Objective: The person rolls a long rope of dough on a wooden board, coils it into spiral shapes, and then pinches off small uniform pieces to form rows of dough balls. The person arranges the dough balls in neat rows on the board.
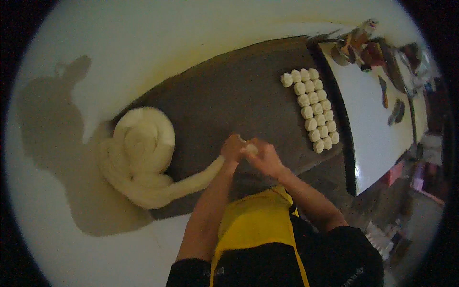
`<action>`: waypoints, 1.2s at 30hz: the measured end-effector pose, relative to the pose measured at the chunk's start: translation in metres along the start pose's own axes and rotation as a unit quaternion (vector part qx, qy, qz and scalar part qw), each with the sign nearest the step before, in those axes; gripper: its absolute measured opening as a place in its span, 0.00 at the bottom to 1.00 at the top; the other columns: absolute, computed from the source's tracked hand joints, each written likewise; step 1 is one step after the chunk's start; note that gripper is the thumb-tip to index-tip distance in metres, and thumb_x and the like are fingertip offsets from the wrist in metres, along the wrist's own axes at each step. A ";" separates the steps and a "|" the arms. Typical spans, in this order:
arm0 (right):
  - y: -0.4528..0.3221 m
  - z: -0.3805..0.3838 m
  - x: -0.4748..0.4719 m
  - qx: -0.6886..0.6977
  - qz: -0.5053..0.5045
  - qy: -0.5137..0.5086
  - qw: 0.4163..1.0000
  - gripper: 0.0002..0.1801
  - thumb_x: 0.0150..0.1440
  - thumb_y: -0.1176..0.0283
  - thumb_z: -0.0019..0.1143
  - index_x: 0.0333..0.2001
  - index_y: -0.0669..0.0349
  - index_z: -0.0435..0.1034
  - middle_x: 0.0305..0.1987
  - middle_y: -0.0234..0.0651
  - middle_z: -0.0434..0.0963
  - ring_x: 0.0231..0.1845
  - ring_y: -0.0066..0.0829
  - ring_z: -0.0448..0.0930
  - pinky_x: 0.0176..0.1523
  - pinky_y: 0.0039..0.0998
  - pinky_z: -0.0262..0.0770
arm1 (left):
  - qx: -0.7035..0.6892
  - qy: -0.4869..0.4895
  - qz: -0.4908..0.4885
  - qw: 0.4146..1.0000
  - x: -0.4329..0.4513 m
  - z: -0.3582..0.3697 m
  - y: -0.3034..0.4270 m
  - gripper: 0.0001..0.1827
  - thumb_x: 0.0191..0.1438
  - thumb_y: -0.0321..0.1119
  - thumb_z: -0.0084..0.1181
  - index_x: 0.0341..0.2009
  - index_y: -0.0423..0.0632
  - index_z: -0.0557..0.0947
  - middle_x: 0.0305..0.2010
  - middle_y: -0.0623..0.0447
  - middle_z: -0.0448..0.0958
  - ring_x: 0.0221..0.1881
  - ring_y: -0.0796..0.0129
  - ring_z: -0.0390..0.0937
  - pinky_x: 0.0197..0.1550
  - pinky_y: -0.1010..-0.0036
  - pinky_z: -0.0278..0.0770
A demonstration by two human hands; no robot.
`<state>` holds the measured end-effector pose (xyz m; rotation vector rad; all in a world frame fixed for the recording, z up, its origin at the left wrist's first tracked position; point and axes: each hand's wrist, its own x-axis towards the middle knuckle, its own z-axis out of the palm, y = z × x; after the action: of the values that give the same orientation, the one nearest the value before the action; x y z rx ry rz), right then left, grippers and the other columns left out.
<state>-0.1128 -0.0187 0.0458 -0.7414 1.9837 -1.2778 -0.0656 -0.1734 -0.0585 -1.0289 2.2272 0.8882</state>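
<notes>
A thick rope of dough (195, 182) runs from a large coiled mass of dough (145, 140) on the left to my left hand (232, 150), which grips its end. Close against it, my right hand (264, 155) holds a small dough piece (252, 149) between thumb and fingers. Whether that piece is still joined to the rope is hidden by the fingers and some blur. Rows of small dough balls (317, 108) lie side by side toward the right end of the dark worktop (222, 93).
A pale wall (143, 43) borders the worktop's far side. To the right stands a white-topped table (365, 118) bearing a knife-like tool (383, 91), a dark object (396, 112) and cluttered items (358, 52) at its back. A yellow apron (256, 222) covers my front.
</notes>
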 end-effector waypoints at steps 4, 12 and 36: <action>0.110 -0.020 0.020 -0.186 0.029 0.201 0.961 0.31 0.55 0.69 0.72 0.60 0.55 0.67 0.57 0.53 0.72 0.54 0.63 0.78 0.52 0.51 0.81 | -0.081 0.150 0.195 0.966 -0.019 0.005 -0.023 0.51 0.43 0.54 0.78 0.67 0.44 0.70 0.63 0.39 0.75 0.63 0.45 0.75 0.64 0.49 0.72; 0.152 -0.111 0.143 -0.225 0.026 0.430 0.874 0.32 0.52 0.70 0.75 0.59 0.58 0.68 0.56 0.49 0.70 0.56 0.56 0.75 0.58 0.48 0.76 | 0.112 0.214 0.197 0.950 -0.059 0.013 -0.062 0.44 0.44 0.44 0.76 0.61 0.37 0.71 0.56 0.37 0.74 0.58 0.40 0.72 0.61 0.50 0.71; 0.086 0.066 0.039 -0.220 0.046 -0.026 0.974 0.15 0.68 0.63 0.46 0.47 0.60 0.76 0.40 0.55 0.83 0.41 0.62 0.83 0.44 0.55 0.81 | -0.069 -0.014 0.167 0.983 -0.062 -0.011 -0.028 0.30 0.47 0.42 0.71 0.54 0.44 0.81 0.52 0.38 0.83 0.54 0.40 0.81 0.56 0.50 0.77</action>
<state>-0.0957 -0.0534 -0.0626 -0.8658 2.2558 -0.7609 -0.0103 -0.1672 -0.0188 -0.7025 2.3831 1.2058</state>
